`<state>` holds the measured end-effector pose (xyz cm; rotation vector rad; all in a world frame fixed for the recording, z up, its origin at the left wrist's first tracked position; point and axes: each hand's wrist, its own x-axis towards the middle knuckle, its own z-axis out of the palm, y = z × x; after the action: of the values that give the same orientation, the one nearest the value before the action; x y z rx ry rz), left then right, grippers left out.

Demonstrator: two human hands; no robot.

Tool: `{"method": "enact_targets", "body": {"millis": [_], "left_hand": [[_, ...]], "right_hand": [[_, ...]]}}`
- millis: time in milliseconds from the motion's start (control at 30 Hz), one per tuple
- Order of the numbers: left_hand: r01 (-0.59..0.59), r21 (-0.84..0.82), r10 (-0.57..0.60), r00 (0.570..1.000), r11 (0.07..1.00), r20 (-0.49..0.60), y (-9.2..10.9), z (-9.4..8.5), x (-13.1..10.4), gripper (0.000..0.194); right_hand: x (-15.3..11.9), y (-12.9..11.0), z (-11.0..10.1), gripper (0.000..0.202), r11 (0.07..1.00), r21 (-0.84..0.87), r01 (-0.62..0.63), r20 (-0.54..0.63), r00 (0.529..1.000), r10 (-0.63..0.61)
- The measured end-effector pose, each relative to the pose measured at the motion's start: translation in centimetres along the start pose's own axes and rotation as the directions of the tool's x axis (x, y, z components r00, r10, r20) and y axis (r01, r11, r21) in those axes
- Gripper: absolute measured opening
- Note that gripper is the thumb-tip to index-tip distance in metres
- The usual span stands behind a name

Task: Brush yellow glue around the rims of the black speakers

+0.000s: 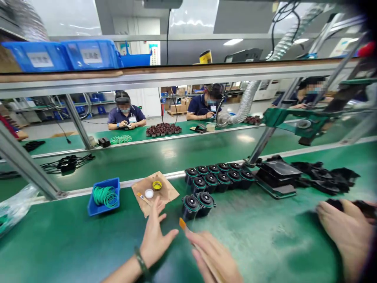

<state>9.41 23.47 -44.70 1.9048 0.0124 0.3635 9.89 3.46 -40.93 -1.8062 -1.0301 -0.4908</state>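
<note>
My left hand [154, 237], with a dark bangle on the wrist, is open above the green table, fingers spread and nothing in it. Close by on its right, my right hand [215, 251] is closed around the pale handle of a brush, whose orange bristles [182, 224] point up and left. Just beyond the bristles stand two black cylindrical housings [191, 203] with green rings on top. In front of my left fingers lies a stained brown sheet [169, 192] bearing a yellow-rimmed lid [157, 185], a small white cap [149, 193] and another small brush [141, 196].
Several more black housings [222, 179] stand in rows behind. A blue bin [92, 210] of green rings [106, 196] is at left. At right are stacked black trays [278, 171], black parts [330, 177] and another person's hand [347, 228]. Metal posts [78, 122] and co-workers [126, 112] are beyond.
</note>
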Motion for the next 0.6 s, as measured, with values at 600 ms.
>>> {"method": "enact_targets", "body": {"millis": [600], "left_hand": [[-0.078,0.579,0.145,0.987,0.812,-0.071,-1.3,-15.7,-4.6,0.046]], "right_hand": [[3.9,2.2,10.2,0.053,0.765,-0.578,0.283,0.525,0.847,0.084]]}}
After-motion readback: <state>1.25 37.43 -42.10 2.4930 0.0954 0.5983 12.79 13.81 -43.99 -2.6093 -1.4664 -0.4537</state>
